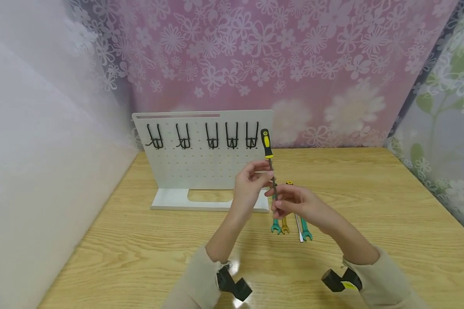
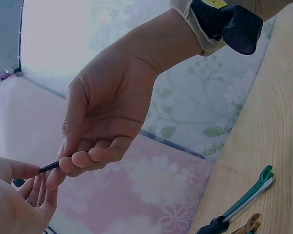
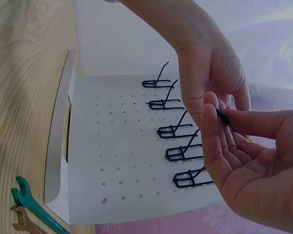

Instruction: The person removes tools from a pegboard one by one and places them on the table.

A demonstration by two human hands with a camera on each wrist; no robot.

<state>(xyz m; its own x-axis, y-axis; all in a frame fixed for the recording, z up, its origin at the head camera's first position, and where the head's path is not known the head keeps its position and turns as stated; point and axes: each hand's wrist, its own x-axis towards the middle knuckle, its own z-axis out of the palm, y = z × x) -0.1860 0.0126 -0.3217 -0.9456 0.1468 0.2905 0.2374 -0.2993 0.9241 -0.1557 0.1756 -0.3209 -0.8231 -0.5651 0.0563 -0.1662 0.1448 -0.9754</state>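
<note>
A screwdriver (image 1: pixel 267 145) with a black and yellow handle and a dark shaft is held up over the table, handle end at the top. My left hand (image 1: pixel 249 182) pinches its shaft below the handle between thumb and fingers. Lower down, near the tip, my right hand (image 1: pixel 299 204) pinches the same shaft. In the left wrist view only a short piece of the dark shaft (image 2: pixel 50 167) shows between the two hands. From the right wrist, the dark tip end (image 3: pixel 223 117) appears between my right thumb and fingers.
Behind my hands stands a white pegboard (image 1: pixel 178 167) with several black double hooks (image 1: pixel 212 139). On the wooden table below lie a teal wrench (image 1: pixel 276 227), a gold wrench (image 1: pixel 285 228), a silver-shafted screwdriver (image 1: pixel 299 229) and another teal wrench (image 1: pixel 306 231).
</note>
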